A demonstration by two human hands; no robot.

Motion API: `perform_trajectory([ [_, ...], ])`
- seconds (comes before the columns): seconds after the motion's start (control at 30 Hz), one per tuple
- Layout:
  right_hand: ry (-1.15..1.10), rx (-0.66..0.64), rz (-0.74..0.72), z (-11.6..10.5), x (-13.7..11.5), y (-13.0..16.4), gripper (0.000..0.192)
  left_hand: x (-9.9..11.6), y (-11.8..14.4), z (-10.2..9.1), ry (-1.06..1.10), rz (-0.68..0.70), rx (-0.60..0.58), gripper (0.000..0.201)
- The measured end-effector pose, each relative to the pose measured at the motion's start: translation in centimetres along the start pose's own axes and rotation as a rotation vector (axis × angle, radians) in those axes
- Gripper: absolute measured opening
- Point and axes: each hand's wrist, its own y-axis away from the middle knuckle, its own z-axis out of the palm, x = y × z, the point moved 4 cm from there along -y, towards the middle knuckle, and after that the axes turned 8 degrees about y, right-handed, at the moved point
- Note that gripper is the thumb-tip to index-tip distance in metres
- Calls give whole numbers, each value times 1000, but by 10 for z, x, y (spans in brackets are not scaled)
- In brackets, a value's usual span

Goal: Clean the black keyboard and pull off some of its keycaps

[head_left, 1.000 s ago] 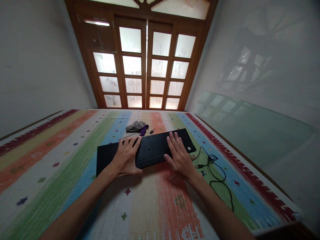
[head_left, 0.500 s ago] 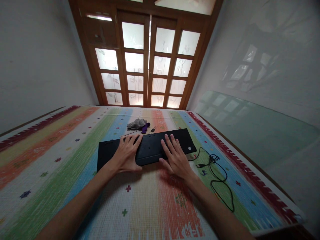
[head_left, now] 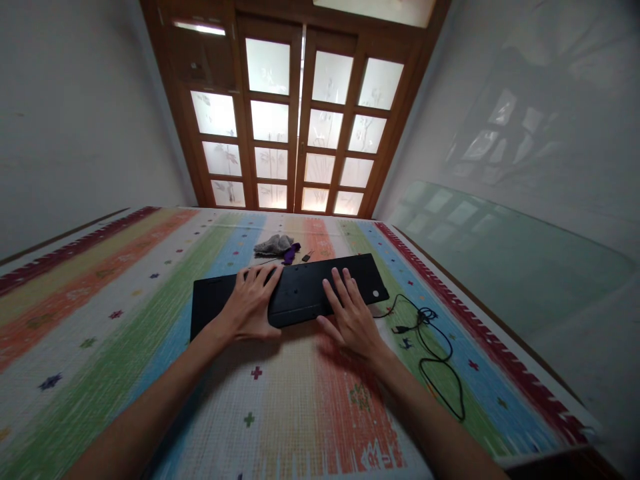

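A striped mat carries a black keyboard, lying face down near its middle. The left hand lies flat on it, fingers spread; the right hand likewise, fingers splayed on its near edge.

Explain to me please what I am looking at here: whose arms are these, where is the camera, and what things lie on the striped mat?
There is no machine here. The camera sits on a person's head and looks forward and down, so the two bare arms are that person's own. The left hand and the right hand both rest flat, fingers spread, on a black keyboard that lies bottom side up on the striped mat. Neither hand grips anything. A black cable lies loosely curled to the right of the keyboard. Behind the keyboard are a grey cloth, a small purple thing and a thin stick-like tool; I cannot tell what these two are. Further back is a wooden door with frosted glass.
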Motion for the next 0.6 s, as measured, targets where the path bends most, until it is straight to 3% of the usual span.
perform_trajectory([
  [0.3,40,-99,-42,13,3,6,73,2,0,-4,16,9,-4,121],
  [0.6,105,-54,-6,11,23,12,71,-11,2,-10,27,-41,-3,123],
])
